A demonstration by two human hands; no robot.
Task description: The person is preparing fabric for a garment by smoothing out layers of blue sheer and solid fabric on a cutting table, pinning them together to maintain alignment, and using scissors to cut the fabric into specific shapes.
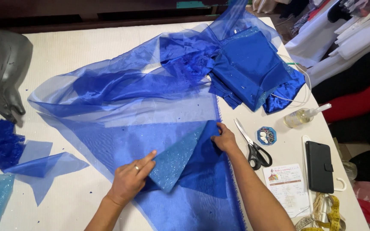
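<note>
A glittery blue triangular fabric piece (177, 159) is laid on sheer blue organza (120, 111), its long axis running diagonally, tip aimed up-right. It is pressed by the flat, open left hand (130, 179) and pinched by the right hand (225, 139). Scissors (253, 147) are seen nearby on the surface (78, 51).

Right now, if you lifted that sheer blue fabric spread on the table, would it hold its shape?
Probably not. The sheer blue fabric lies in soft folds and looks see-through, so it is likely floppy and very light. Its sheen suggests that it may slide easily; the left hand and right hand press pieces flat.
</note>
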